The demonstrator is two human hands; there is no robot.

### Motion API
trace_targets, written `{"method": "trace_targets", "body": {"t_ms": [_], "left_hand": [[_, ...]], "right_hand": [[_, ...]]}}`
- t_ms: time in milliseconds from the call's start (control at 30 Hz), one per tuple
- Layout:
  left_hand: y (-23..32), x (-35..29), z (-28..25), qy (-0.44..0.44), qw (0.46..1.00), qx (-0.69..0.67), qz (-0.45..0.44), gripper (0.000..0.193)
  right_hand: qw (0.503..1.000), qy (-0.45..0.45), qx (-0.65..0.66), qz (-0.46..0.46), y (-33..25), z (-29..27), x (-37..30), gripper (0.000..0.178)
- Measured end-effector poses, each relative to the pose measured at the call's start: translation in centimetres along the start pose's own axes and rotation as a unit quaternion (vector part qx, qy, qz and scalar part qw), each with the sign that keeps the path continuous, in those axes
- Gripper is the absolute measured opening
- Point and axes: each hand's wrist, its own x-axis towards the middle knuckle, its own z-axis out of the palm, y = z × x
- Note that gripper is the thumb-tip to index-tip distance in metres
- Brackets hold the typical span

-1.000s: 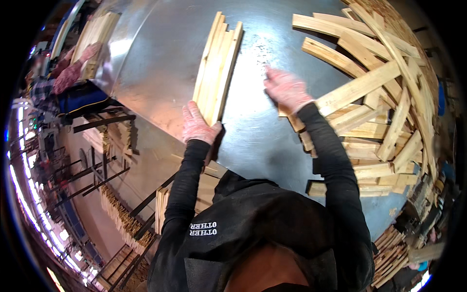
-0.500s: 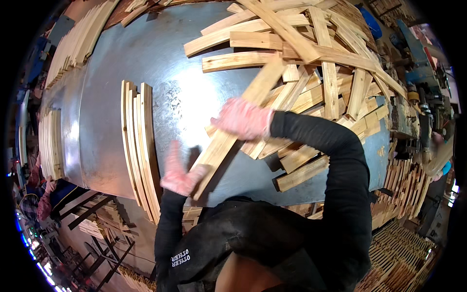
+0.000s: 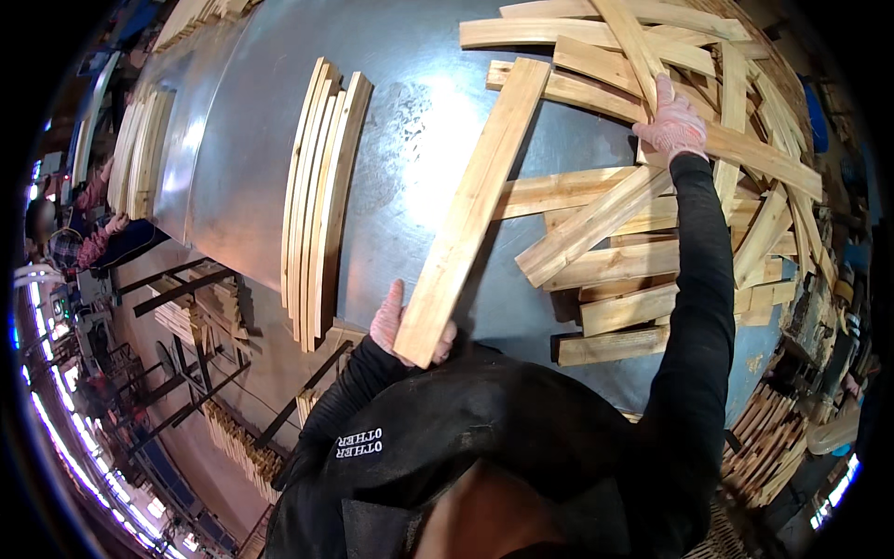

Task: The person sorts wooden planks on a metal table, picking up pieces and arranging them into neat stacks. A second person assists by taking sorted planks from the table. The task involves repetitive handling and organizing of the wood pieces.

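My left hand (image 3: 399, 324), in a pink-and-white glove, grips the near end of a long wooden plank (image 3: 475, 210). That plank slants up and away to the right above the metal table, its near end by my body. My right hand (image 3: 672, 123), gloved alike, reaches to the far right into a loose heap of planks. Its fingers and thumb span a long plank (image 3: 759, 160) lying across the heap; the fingertips are partly hidden among the wood. Left of my left hand stands a neat row of several planks (image 3: 321, 205) set on edge.
The metal table (image 3: 251, 158) has its near edge by my body. Another bundle of planks (image 3: 142, 154) stands at the far left, with another person's hands (image 3: 114, 224) beside it. Below, a dark metal rack (image 3: 200, 373) and stacked wood stand on the floor.
My right hand has left the held plank and moved far right onto the heap. My left hand has closed on the plank's near end. The view has shifted, moving the table's contents.
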Motion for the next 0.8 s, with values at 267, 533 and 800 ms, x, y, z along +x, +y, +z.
{"method": "trace_targets", "body": {"t_ms": [267, 533, 800], "left_hand": [[-0.8, -2.1, 1.8, 0.239, 0.894, 0.375, -0.056, 0.054], [-2.0, -4.7, 3.7, 0.215, 0.845, 0.482, 0.086, 0.050], [1.1, -6.8, 10.3, 0.343, 0.695, 0.608, 0.173, 0.046]], "right_hand": [[0.944, -0.153, 0.270, 0.113, 0.8, 3.5, -10.0, 0.096], [0.961, 0.086, 0.151, 0.215, 2.7, 1.8, -13.5, 0.096], [0.951, 0.168, 0.215, 0.144, 1.6, 7.1, -9.4, 0.086]]}}
